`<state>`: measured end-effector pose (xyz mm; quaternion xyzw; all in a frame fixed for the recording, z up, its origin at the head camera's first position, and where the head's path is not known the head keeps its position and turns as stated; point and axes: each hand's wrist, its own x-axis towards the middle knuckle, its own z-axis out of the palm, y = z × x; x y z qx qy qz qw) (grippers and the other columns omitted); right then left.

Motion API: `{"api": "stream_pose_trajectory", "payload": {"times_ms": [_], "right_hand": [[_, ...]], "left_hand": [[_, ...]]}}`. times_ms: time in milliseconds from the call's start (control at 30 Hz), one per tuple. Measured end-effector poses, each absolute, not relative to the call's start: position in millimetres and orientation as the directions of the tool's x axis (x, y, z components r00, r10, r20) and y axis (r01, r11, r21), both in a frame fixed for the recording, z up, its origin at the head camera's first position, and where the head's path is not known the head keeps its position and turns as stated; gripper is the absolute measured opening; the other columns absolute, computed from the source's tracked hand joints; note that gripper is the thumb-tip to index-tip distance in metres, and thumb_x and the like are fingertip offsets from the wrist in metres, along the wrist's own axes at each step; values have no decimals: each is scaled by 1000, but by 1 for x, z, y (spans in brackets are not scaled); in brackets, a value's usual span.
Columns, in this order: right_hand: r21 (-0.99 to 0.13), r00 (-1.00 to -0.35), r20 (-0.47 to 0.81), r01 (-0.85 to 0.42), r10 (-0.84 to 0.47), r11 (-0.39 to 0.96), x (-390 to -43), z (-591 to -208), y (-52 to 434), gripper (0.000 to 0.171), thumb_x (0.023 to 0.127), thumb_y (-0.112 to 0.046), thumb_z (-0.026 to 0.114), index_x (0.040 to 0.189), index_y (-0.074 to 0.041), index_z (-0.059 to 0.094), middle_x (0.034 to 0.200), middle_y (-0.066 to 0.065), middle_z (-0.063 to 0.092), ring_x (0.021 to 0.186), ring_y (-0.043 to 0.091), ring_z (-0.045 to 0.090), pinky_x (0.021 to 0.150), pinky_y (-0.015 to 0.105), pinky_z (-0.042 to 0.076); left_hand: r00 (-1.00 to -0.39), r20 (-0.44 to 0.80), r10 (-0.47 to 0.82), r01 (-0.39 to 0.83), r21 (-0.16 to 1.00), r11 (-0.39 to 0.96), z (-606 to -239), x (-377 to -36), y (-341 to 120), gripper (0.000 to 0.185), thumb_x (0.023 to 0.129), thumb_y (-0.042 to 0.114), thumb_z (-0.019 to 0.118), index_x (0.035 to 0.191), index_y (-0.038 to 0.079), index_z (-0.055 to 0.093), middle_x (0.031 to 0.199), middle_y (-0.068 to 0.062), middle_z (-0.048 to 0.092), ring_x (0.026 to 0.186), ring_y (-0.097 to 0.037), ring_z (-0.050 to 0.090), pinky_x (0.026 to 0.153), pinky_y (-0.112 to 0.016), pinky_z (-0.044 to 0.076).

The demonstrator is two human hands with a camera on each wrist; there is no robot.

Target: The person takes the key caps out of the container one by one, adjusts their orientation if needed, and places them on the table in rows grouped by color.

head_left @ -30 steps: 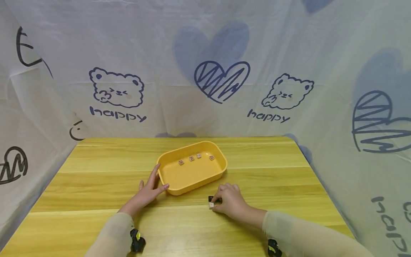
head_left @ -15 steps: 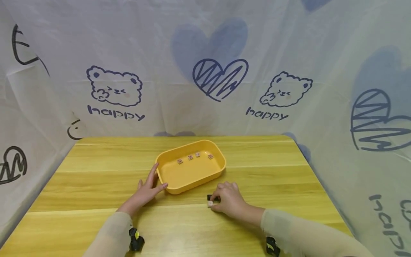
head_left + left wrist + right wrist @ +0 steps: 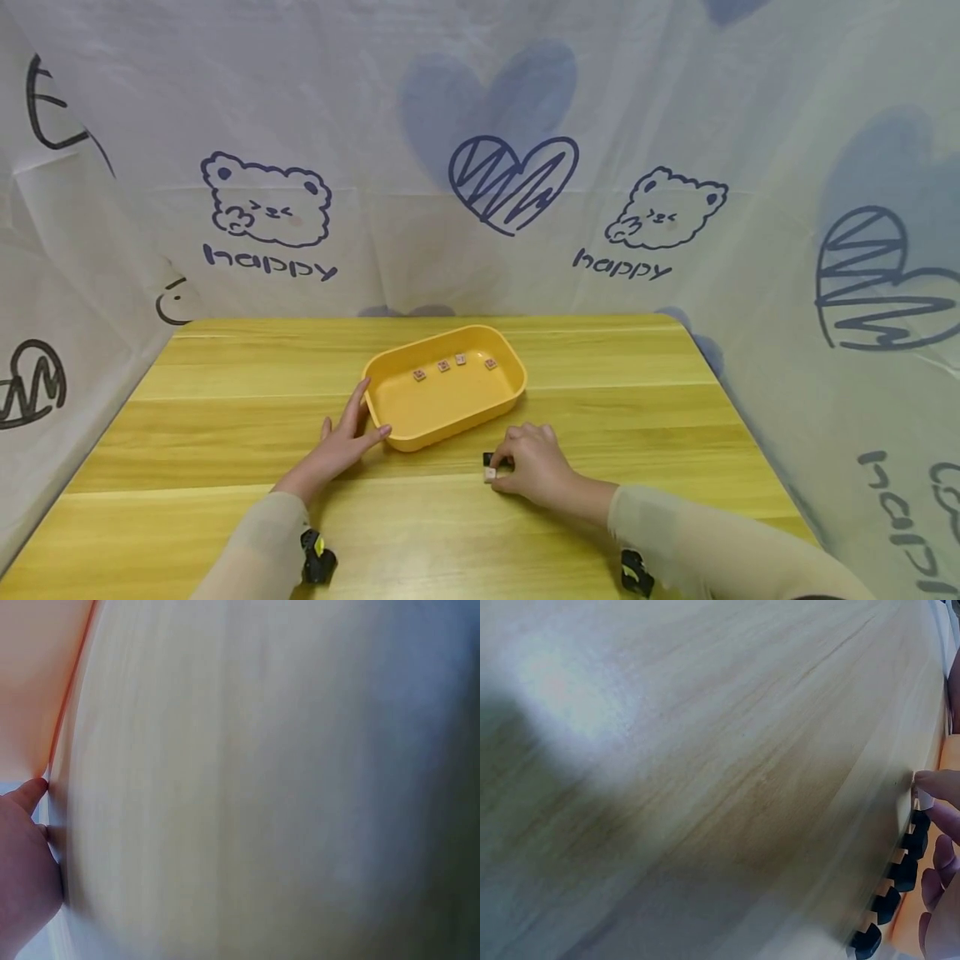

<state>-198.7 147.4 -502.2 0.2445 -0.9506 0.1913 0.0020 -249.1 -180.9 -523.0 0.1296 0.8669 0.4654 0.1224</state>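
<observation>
A yellow tray point(image 3: 480, 412) sits mid-table with several small pinkish cubes point(image 3: 443, 365) in a row on its floor. My left hand point(image 3: 347, 433) lies flat on the table, straight fingers and thumb touching the tray's near-left corner; the left wrist view shows the thumb point(image 3: 30, 796) by the orange tray wall point(image 3: 37, 675). My right hand point(image 3: 517, 463) is curled on the table just in front of the tray and pinches a small pale cube point(image 3: 490, 474) beside a black piece point(image 3: 489, 458). In the right wrist view a fingertip point(image 3: 937, 784) touches the end of a row of black pieces point(image 3: 904, 871).
The wooden table point(image 3: 225, 417) is walled on three sides by white cloth point(image 3: 480, 100) printed with bears and hearts. Its right edge point(image 3: 742, 417) drops off beside my right arm. Black wrist straps point(image 3: 318, 557) show on both sleeves.
Both hands stay where they were; only the view has shifted slightly.
</observation>
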Motion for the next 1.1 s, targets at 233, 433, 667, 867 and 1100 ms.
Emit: {"api": "stream_pose_trajectory", "payload": {"times_ms": [233,433,667,867,1100], "right_hand": [[-402,-880,97,-461,-464,791,-204,-490,152,23,73,-36,86,88,-20,77,79,-10,58,76,8,46,73,33,28],[-432,-873,125,-476,-472,766,-214,-472,157,21,72,-25,87,88,-18,76,80,-8,58,76,12,52,77,38,32],[-511,-867,170,-484,-469,710,-230,-449,160,18,74,-17,87,87,-20,75,85,-5,60,86,21,56,89,48,37],[-561,-859,195,-494,-474,664,-251,-439,162,20,76,-10,84,94,-9,75,92,0,61,91,25,59,81,44,50],[-551,-876,162,-462,-454,695,-275,-436,157,24,79,-9,82,101,-8,74,101,0,62,96,23,59,85,42,51]], "left_hand": [[-937,-77,339,121,841,527,-523,-249,-182,91,98,41,58,157,23,-10,154,-31,19,143,-43,17,104,-66,-20],[-938,-80,336,117,842,527,-526,-250,-184,90,98,42,57,157,24,-10,154,-30,18,143,-42,17,104,-65,-21],[-940,-75,332,123,835,536,-527,-250,-183,90,98,40,57,157,20,-8,154,-28,19,143,-42,15,104,-65,-21],[-941,-70,332,127,835,536,-524,-248,-182,90,98,40,57,157,20,-8,155,-27,18,143,-41,15,104,-66,-20],[-943,-81,324,114,833,541,-522,-247,-181,89,98,41,57,157,22,-8,155,-28,19,143,-41,18,105,-64,-21]]}}
